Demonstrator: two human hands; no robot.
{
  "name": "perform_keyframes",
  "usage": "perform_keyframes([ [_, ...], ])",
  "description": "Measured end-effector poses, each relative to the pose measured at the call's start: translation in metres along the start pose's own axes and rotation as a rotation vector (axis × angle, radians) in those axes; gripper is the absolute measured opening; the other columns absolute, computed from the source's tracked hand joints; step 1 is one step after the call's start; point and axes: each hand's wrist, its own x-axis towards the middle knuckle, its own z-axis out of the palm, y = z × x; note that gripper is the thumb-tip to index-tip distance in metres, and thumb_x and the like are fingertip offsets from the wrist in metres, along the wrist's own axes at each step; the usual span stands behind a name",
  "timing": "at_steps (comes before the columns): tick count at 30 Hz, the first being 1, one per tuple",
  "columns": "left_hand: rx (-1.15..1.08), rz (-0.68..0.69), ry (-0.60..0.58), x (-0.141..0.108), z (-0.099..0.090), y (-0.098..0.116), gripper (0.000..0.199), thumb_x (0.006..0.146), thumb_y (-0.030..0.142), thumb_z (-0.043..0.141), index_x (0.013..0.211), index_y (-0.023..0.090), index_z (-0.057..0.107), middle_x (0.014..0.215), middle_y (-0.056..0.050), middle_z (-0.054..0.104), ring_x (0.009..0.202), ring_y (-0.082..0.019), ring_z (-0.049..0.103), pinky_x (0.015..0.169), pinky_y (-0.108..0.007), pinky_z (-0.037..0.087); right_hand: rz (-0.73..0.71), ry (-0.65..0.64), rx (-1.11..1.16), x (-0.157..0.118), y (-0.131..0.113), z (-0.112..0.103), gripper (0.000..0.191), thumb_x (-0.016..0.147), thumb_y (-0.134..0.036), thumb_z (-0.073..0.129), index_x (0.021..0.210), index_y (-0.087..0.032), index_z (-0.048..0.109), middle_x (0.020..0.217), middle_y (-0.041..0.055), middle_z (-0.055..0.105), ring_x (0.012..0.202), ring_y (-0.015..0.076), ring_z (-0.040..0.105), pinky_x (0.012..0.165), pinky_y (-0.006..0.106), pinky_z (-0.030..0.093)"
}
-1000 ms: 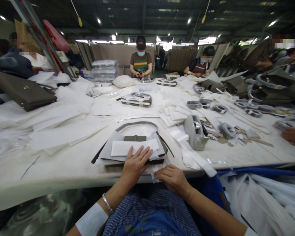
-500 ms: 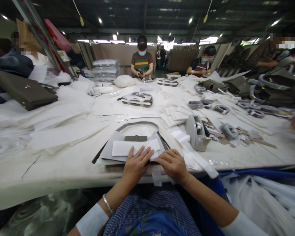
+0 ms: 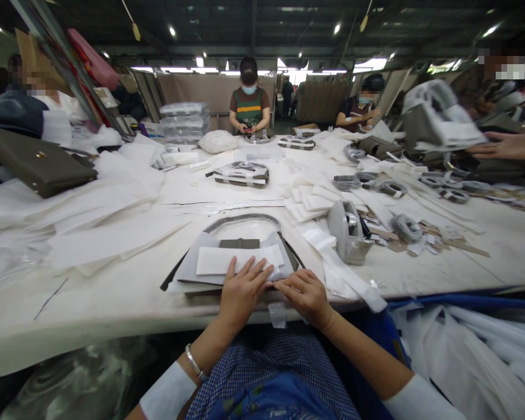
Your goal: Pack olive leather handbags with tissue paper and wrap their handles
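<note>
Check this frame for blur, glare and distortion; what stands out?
In the head view, the raised bag and co-worker's hand at right look motion-blurred; in the head view, ceiling lights show as bright white spots; in the head view, the table has a bowed near edge, while the left hand and right hand look fairly clear.

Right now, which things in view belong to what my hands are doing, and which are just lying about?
In use, it seems:
- left hand, resting on the white strip
- right hand, at the near edge
- gray-brown bag under the strip

Apparently just lying about:
- wrapped bag farther up the table
- brown bag, far left
- loose white sheets, left
</note>
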Motion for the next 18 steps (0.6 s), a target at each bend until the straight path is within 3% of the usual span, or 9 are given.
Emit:
perform_keyframes([
  [3,0.046,0.063,0.074,-0.003,0.007,-0.003,0.034,0.096,0.034,0.055,0.13,0.031,0.059,0.132,-0.001,0.063,0.126,-0.025,0.056,0.116,-0.055,0.027,-0.005,-0.019,0.002,-0.006,0.0,-0.006,0.025,0.093,-0.012,0.058,0.114,-0.022,0.067,0.093,0.0037,0.075,0.083,0.0162,0.064,0.078,0.034,0.047],
  [6,0.068,0.121,0.122,-0.004,0.011,-0.006,0.034,0.096,0.034,0.056,0.129,0.028,0.06,0.131,-0.002,0.064,0.123,-0.025,0.059,0.113,-0.051,0.034,-0.026,-0.086,0.041,-0.023,-0.001,-0.014,0.036,0.095,-0.007,0.049,0.127,-0.018,0.061,0.112,0.008,0.073,0.1,0.0186,0.065,0.093,0.039,0.05],
  [9,0.077,0.165,0.143,-0.004,0.013,-0.009,0.033,0.097,0.028,0.055,0.129,0.026,0.06,0.131,-0.004,0.064,0.122,-0.025,0.059,0.111,-0.049,0.039,-0.029,-0.223,0.066,-0.047,-0.006,-0.013,0.046,0.094,-0.004,0.042,0.138,-0.014,0.052,0.129,0.0113,0.065,0.122,0.0215,0.058,0.107,0.045,0.046],
  [12,0.082,0.184,0.149,-0.005,0.016,-0.012,0.035,0.097,0.021,0.053,0.131,0.024,0.059,0.132,-0.004,0.063,0.124,-0.025,0.058,0.109,-0.047,0.042,-0.015,-0.31,0.078,-0.063,-0.013,-0.004,0.048,0.094,-0.005,0.043,0.142,-0.012,0.048,0.138,0.0128,0.058,0.134,0.0242,0.047,0.111,0.048,0.043],
  [18,0.082,0.179,0.149,-0.009,0.022,-0.013,0.039,0.097,0.018,0.052,0.135,0.024,0.055,0.137,-0.005,0.059,0.128,-0.025,0.055,0.108,-0.045,0.044,0.005,-0.133,0.242,-0.053,-0.017,0.017,0.039,0.094,-0.006,0.044,0.127,-0.017,0.061,0.119,0.0095,0.071,0.119,0.0205,0.062,0.102,0.041,0.052],
])
